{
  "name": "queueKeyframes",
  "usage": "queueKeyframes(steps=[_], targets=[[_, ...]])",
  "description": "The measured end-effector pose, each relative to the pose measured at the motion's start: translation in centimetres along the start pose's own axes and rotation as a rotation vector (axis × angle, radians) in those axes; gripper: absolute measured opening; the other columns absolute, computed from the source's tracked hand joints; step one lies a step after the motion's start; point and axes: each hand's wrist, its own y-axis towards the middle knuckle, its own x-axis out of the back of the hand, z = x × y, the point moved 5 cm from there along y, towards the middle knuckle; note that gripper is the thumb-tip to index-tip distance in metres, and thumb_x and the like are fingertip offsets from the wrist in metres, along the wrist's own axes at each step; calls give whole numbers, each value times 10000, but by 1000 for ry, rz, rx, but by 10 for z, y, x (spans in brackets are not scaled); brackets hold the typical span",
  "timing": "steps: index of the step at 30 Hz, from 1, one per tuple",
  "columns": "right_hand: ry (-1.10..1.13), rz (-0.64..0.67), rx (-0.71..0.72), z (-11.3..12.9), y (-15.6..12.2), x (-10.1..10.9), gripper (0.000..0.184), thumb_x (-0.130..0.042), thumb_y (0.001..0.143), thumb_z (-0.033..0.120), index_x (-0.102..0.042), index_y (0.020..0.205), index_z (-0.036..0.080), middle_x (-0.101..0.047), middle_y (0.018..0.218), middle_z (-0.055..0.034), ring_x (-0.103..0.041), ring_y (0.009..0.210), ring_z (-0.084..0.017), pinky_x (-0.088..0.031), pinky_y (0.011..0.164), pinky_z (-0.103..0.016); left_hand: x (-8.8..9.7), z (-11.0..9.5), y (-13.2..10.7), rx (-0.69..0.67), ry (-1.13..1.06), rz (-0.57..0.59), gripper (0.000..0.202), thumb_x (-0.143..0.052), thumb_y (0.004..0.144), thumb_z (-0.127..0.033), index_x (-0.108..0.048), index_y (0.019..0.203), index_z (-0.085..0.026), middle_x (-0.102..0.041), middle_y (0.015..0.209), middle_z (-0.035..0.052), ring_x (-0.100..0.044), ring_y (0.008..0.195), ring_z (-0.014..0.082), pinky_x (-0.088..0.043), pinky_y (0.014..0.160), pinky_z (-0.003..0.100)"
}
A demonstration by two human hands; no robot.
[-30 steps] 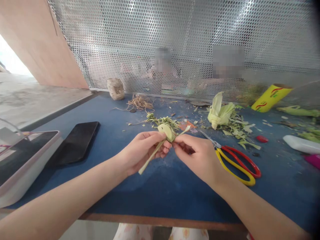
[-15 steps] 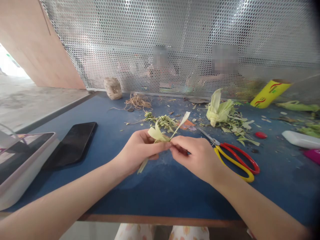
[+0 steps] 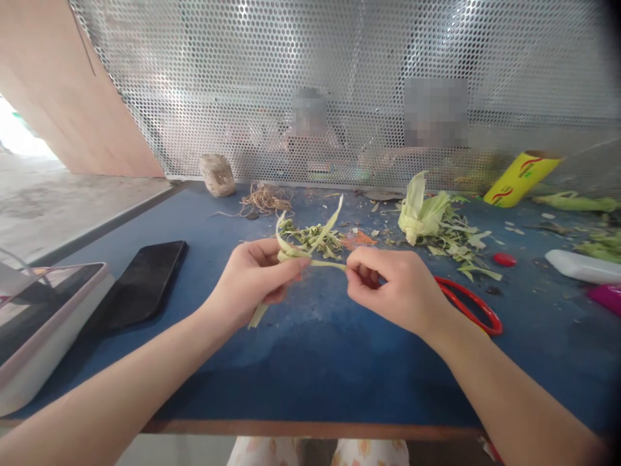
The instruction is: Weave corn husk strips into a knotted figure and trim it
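Observation:
Over the blue table [image 3: 301, 362] my left hand [image 3: 252, 281] pinches a pale green corn-husk strip [image 3: 291, 249] that loops upward, its tail hanging below the palm. My right hand [image 3: 398, 288] pinches the other end of the same strip, pulled out to the right, so a thin length stretches between the two hands. One free end sticks up toward the mesh screen. Red and yellow scissors [image 3: 473, 307] lie just right of my right hand, partly hidden by it.
A black phone [image 3: 140, 285] and a white tray [image 3: 43, 323] lie at the left. Husk scraps [image 3: 315, 236], a husk bundle [image 3: 422, 217], twine [image 3: 264, 197], a yellow tube [image 3: 519, 178] and a white bottle [image 3: 582, 266] litter the back. People sit behind the mesh screen [image 3: 339, 84].
My hands have moved apart, drawing the strip out into a stretched length. The loop and free end have risen higher. My right hand now covers more of the scissors.

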Motion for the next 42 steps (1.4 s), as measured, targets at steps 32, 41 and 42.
queueKeyframes(steps=[32,41,42], targets=[[634,-42,-137,5,3,-27,230,-612,715,239,-643,942,245,-656,979,-14,-581,956,-177,-437,875,-346,-26,11,-9,86,9,287,291,-460,825,-347,-637,753,-127,-609,571,7,-619,482,140,-502,460,223],[587,-180,-102,3,2,-22,143,-590,721,165,-662,824,233,-675,919,-5,-600,917,-160,-448,863,-323,-18,17,-6,117,141,154,373,-457,796,-466,-577,962,-155,-647,674,35,-621,637,176,-522,563,291],[592,-176,-120,3,2,-22,127,-595,718,170,-660,809,229,-679,891,-3,-606,885,-159,-461,831,-314,-16,13,-5,51,194,122,358,-460,799,-455,-565,985,-168,-640,677,25,-614,645,170,-513,573,280]])
